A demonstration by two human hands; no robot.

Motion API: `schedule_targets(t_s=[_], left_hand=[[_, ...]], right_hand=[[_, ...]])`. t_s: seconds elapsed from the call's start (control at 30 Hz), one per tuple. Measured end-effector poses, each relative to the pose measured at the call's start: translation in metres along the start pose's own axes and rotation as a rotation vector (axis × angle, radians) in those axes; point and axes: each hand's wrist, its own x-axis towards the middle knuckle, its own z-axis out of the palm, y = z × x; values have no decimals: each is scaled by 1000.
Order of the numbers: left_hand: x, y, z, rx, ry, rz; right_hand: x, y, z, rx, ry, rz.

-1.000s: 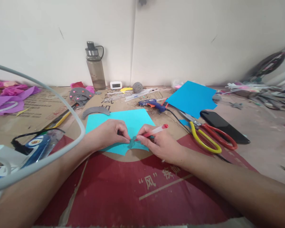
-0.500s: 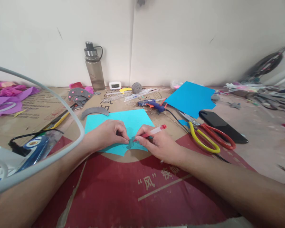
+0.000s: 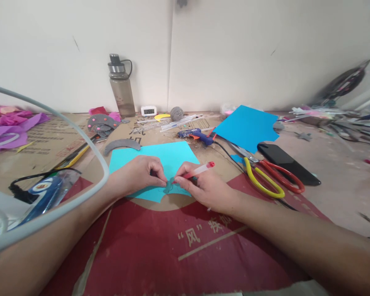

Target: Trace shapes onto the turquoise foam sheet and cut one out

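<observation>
A light blue sheet [image 3: 180, 154] with a cut lower edge lies on the red and brown cardboard [image 3: 160, 255]. My right hand [image 3: 203, 185] grips a red pen [image 3: 199, 170], its tip end hidden by the fingers near the sheet's lower middle. Between both hands a small grey-green piece [image 3: 170, 186] rests on the sheet. My left hand [image 3: 144, 174] is closed, thumb and forefinger pinched at the left edge of that piece; whether they grip it or press it down is unclear.
Right of the hands lie scissors [image 3: 265, 176], a black phone [image 3: 288, 164], a darker blue sheet [image 3: 248, 127] and a glue gun [image 3: 197, 135]. Behind stand a bottle [image 3: 122, 90] and a small clock [image 3: 148, 110]. A pale cable [image 3: 92, 144] arches over my left forearm.
The whole view has shifted very slightly. Both hands, the pen and the small piece keep nearly the same places on the sheet.
</observation>
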Motion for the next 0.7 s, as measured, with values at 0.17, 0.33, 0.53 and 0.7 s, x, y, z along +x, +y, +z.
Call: schedule_targets(t_s=[0.17, 0.33, 0.53, 0.7], left_hand=[[0, 0, 0, 8, -1, -6], [0, 1, 0, 8, -6, -13], [0, 0, 0, 1, -1, 2], [1, -2, 0, -6, -9, 1]], right_hand=[[0, -1, 0, 6, 3, 3], [0, -1, 0, 12, 3, 6], [0, -1, 0, 2, 1, -6], [-1, -2, -1, -1, 3, -10]])
